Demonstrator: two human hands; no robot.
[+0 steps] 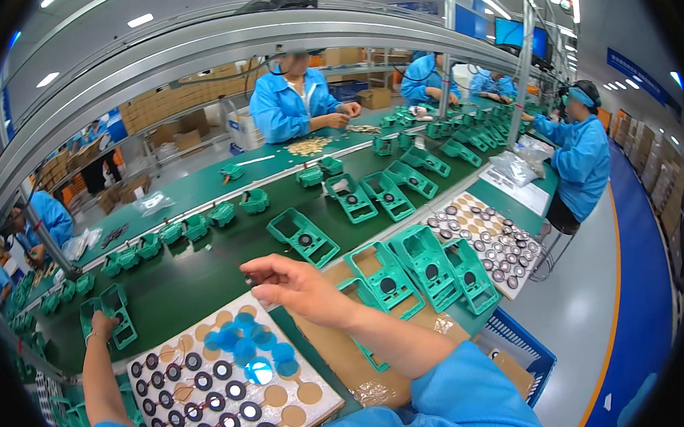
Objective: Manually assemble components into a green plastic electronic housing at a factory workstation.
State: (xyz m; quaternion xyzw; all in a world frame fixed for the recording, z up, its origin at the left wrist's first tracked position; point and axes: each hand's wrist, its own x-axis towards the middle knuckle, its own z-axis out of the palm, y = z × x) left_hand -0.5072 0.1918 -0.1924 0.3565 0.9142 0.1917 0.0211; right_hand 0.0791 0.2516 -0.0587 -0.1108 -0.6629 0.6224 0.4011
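Observation:
At the left, my left hand (102, 326) has its fingers closed on the edge of a green plastic housing (125, 327) lying on the dark green belt. My right hand (299, 287) is raised over the belt's near edge, thumb and forefinger pinching a small dark part (253, 279) whose kind I cannot make out. Below it, a white foam board (324, 410) bears rows of small round speakers (202, 380) with black rims and pale centres. Blue film discs (259, 370) and tan round pads (293, 416) lie on that same board.
Green housings with round speakers in them (432, 272) stand on cardboard at my right. Another speaker board (502, 257) and a blue crate (532, 355) lie beyond. More housings (303, 238) line the belt (223, 269). A metal frame (212, 44) crosses overhead; co-workers (297, 103) sit opposite.

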